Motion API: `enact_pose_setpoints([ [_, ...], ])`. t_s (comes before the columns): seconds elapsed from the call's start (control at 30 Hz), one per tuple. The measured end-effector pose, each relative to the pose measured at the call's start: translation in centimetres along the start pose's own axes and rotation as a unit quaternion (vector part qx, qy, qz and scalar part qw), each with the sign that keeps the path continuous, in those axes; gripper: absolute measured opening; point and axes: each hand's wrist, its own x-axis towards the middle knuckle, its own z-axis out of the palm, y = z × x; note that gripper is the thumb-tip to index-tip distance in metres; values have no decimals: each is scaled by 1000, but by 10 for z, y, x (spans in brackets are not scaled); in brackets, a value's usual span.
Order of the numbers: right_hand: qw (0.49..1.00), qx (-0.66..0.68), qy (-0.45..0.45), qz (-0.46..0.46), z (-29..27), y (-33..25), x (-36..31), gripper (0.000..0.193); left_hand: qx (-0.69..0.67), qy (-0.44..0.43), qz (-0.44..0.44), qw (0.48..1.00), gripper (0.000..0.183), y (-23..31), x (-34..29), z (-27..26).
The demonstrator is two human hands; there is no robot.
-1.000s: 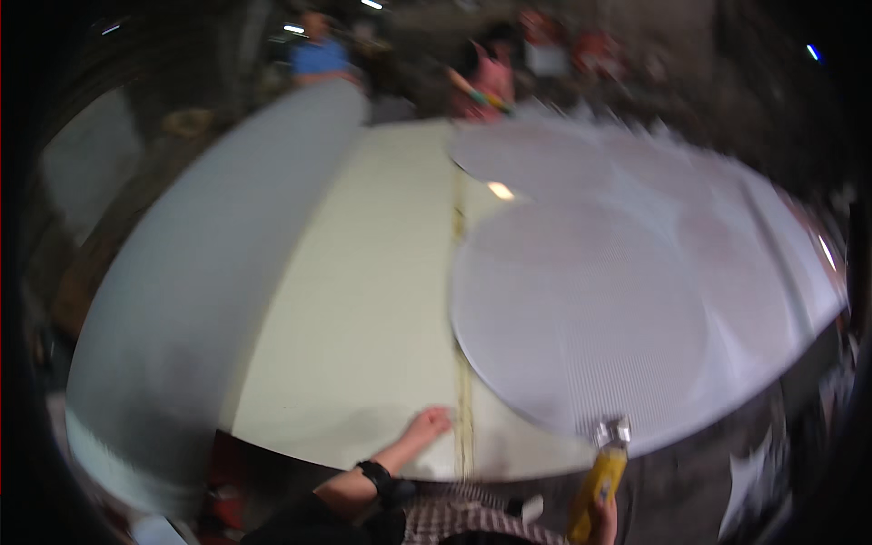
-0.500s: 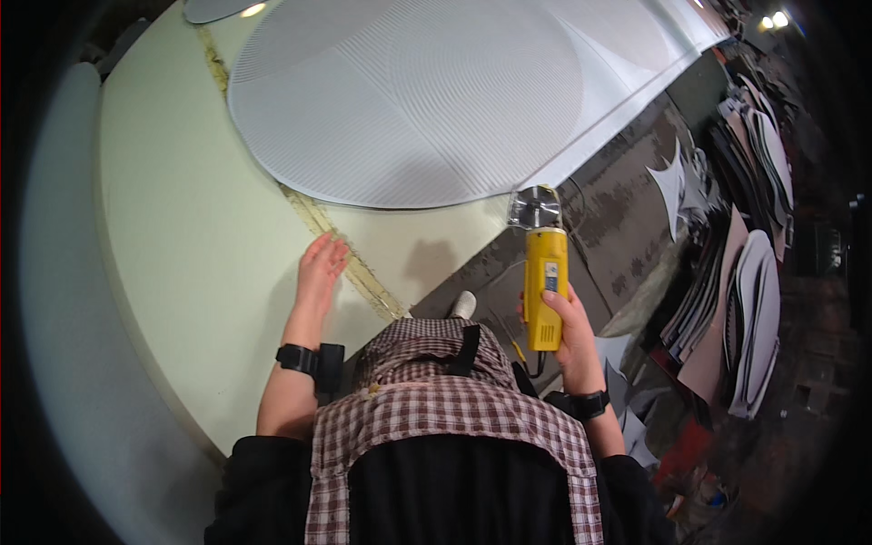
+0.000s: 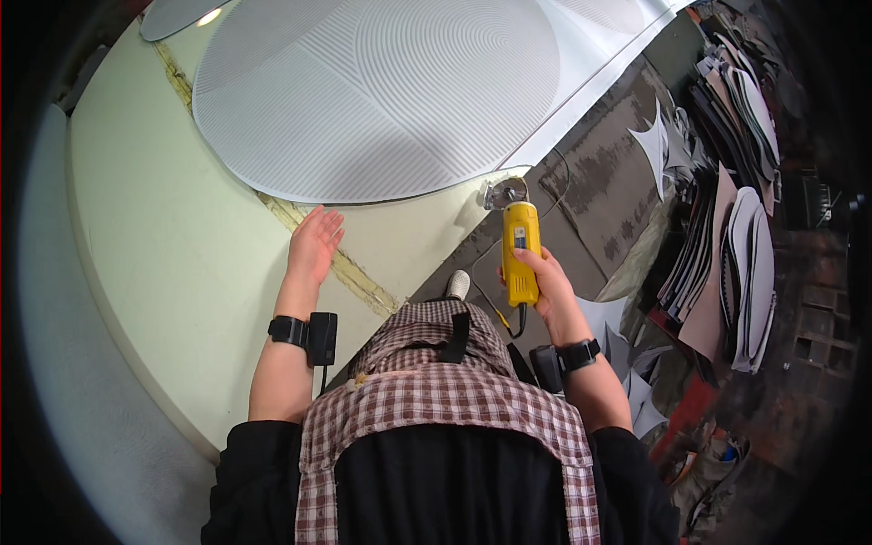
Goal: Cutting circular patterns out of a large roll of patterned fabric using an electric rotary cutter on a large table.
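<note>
My right hand [image 3: 548,282] is wrapped round the yellow body of an electric rotary cutter [image 3: 520,259], thumb on its upper side. The cutter's round metal blade [image 3: 510,191] points away from me, beside the near right edge of a light grey ribbed sheet [image 3: 381,100]. That sheet has a rounded near edge and lies on the pale table [image 3: 173,236]. My left hand [image 3: 315,243] hovers above the table, fingers outstretched and nothing in it. Its fingertips are close to the sheet's near edge; whether they touch it I cannot tell.
A strip of worn yellowish tape [image 3: 359,277] crosses the table. From the cutter's rear runs a dark cord [image 3: 520,322]. Stacks of cut grey and beige sheets [image 3: 704,272] stand at the right, with white scraps [image 3: 652,150] beside them on the brown floor covering [image 3: 590,195].
The whole view has shifted a little, so the sheet and stacks appear further left. My left hand has come nearer the sheet's edge, fingers more spread. The cutter stays in my right hand.
</note>
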Motion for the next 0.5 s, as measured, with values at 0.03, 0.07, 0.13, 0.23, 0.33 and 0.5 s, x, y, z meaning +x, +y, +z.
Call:
enact_pose_setpoints([
  [0.03, 1000, 0, 0, 1, 2, -1, 3, 49, -5, -1, 1, 1000, 47, 2, 0, 1],
  [0.07, 1000, -10, 7, 4, 3, -3, 4, 51, -6, 0, 0, 1000, 47, 3, -1, 2],
  [0.13, 1000, -22, 13, 7, 3, -1, 8, 53, -11, 0, -5, 1000, 48, 1, -1, 2],
  [0.23, 998, -43, 38, -12, 6, 0, 9, 53, -55, 16, -27, 998, 50, 1, 5, -4],
  [0.33, 997, -57, 48, -18, 16, -3, 1, 51, -104, 19, -33, 994, 41, 2, 10, -6],
  [0.5, 993, -65, 96, -37, 28, -4, -8, 52, -116, 20, -46, 992, 27, 4, 13, 3],
])
